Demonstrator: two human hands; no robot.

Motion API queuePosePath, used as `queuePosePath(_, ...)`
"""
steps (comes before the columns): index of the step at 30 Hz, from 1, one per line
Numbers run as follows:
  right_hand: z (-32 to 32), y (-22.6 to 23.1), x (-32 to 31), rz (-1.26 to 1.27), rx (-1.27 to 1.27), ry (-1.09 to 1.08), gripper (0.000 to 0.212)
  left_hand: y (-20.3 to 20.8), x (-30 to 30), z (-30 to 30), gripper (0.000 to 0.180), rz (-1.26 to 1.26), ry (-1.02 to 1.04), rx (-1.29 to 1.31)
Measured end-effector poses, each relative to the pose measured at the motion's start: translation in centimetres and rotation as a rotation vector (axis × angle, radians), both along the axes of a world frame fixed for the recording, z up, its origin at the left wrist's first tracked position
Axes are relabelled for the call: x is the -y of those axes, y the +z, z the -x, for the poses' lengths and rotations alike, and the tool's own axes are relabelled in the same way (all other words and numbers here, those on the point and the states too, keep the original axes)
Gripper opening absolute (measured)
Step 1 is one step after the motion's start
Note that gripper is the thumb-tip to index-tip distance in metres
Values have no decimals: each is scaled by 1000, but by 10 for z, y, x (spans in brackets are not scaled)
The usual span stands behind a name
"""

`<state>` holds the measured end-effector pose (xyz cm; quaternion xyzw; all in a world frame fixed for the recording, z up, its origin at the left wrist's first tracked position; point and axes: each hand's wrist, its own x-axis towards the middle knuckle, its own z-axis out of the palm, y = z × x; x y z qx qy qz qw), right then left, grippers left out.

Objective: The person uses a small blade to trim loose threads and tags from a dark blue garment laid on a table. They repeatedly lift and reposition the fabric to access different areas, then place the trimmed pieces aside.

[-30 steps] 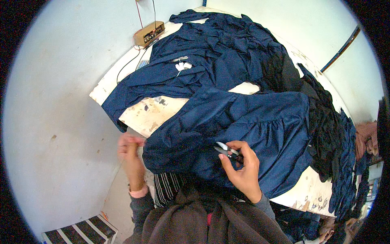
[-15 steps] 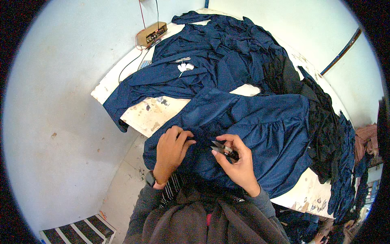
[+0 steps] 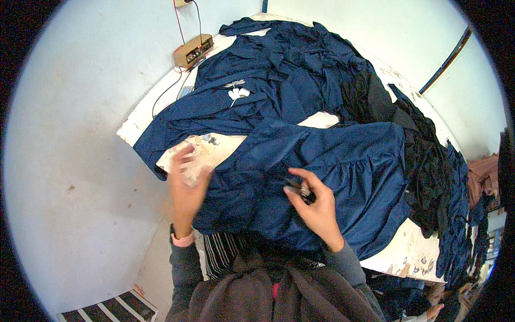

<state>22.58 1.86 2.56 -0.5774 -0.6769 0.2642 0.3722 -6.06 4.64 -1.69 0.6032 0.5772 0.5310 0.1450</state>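
A dark blue gathered garment [image 3: 354, 177] lies spread over the near edge of the white table [image 3: 402, 252]. Over its middle, my right hand [image 3: 316, 206] is closed around small dark thread snips [image 3: 301, 192], partly hidden by the fingers and a little blurred. My left hand [image 3: 188, 182] is off to the left of the garment, over the bare table corner, smeared by motion. Its fingers look spread, with nothing visible in them.
A heap of blue cloth [image 3: 284, 70] covers the table's far side, with white tags [image 3: 238, 94] on it. Black fabric [image 3: 426, 182] lies to the right. A tan box [image 3: 193, 51] with wires stands by the left wall. At lower right, another person's hand [image 3: 433, 312] shows.
My left hand has moved left, away from the garment, and its fingers have spread. My right hand stays over the cloth, the snips now turned and more hidden in its fingers.
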Motion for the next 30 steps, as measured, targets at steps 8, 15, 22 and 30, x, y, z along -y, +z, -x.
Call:
queuePosePath(8, -13, -12, -9, 88, -164, 138, 19, 30, -36, -56, 39, -24, -704, -449)
queuePosePath(15, -19, -10, -2, 22, -304, 100, 23, 33, 8, -71, 26, 593, -662, 502)
queuePosePath(22, -1, 25, -4, -64, -213, 268, 20, 47, 27, -78, 29, 521, -666, 505)
queuePosePath(30, -23, 51, -3, -91, -153, 130, 25, 50, 31, -79, 33, 514, -556, 564)
